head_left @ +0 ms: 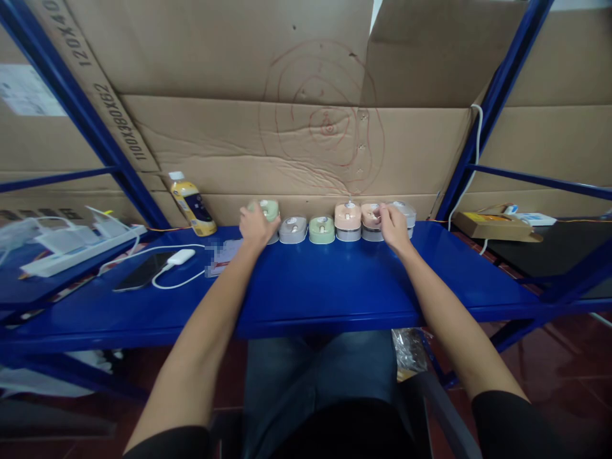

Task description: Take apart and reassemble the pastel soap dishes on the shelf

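A row of small rounded boxes with latched lids lines the back of the blue shelf (329, 280). At its left end my left hand (255, 226) is closed round a pale green box (270, 209), which sits above a grey one mostly hidden by the hand. To the right are a grey box (293, 229), a green box (322, 229) and a peach-lidded box (348, 220). My right hand (394, 228) has its fingers bent together between a second peach-lidded box (370, 217) and a pale grey box (408, 213). What its fingertips grip is hidden.
A yellow drink bottle (194, 207) stands back left. A phone (146, 271), a white charger (180, 257) with cable and a blurred-out flat item (224, 255) lie left. Power strips (81, 248) sit farther left, an opened carton (497, 226) right. Cardboard (229, 140) walls the back.
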Motion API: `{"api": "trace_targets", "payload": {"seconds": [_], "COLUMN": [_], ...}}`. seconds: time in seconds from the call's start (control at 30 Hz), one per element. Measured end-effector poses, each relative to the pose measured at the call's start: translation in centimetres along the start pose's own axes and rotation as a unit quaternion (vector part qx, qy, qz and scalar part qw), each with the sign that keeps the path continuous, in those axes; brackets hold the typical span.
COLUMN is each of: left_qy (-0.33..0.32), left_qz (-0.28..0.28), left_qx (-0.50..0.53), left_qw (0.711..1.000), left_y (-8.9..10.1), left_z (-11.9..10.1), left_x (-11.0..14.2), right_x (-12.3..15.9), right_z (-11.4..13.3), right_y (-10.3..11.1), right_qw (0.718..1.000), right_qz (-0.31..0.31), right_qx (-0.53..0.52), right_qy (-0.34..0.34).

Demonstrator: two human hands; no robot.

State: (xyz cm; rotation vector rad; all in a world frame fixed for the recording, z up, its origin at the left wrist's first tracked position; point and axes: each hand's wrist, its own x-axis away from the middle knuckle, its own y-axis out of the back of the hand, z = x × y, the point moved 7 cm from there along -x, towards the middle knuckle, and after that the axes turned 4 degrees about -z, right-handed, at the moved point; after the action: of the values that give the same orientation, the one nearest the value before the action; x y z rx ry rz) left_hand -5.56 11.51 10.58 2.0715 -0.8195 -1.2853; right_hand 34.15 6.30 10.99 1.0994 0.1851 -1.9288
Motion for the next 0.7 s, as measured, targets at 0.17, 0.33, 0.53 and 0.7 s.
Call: {"api": "trace_targets", "payload": {"seconds": [0.17,0.33,0.53,0.7], "left_qy": [-0.172,-0.39,-0.388,-0.359], "left_qz": [-0.002,0.245,0.341,0.349], "left_qx": [0.137,0.316,0.403,0.386], "left_qw": [0.975,0.829,0.756,0.775], "left_y": [3.4,2.2,-0.2,-1.6], "left_z": [-3.1,-6.8,-7.2,-5.7], "left_x": [2.9,10.2,13.8,13.1], "right_x": [0.9,4.5,8.8,6.9], "right_z": [1.1,4.8,7.3,5.6], "right_y": [-1.4,-4.9,-8.1,-7.2], "right_qw": [0.997,0.949,0.878,0.909], "right_qz": [0.063,0.282,0.447,0.397], "right_qx": [-0.033,-0.067,-0.057,-0.037], "right_qy": [0.014,0.126,0.16,0.117]}}
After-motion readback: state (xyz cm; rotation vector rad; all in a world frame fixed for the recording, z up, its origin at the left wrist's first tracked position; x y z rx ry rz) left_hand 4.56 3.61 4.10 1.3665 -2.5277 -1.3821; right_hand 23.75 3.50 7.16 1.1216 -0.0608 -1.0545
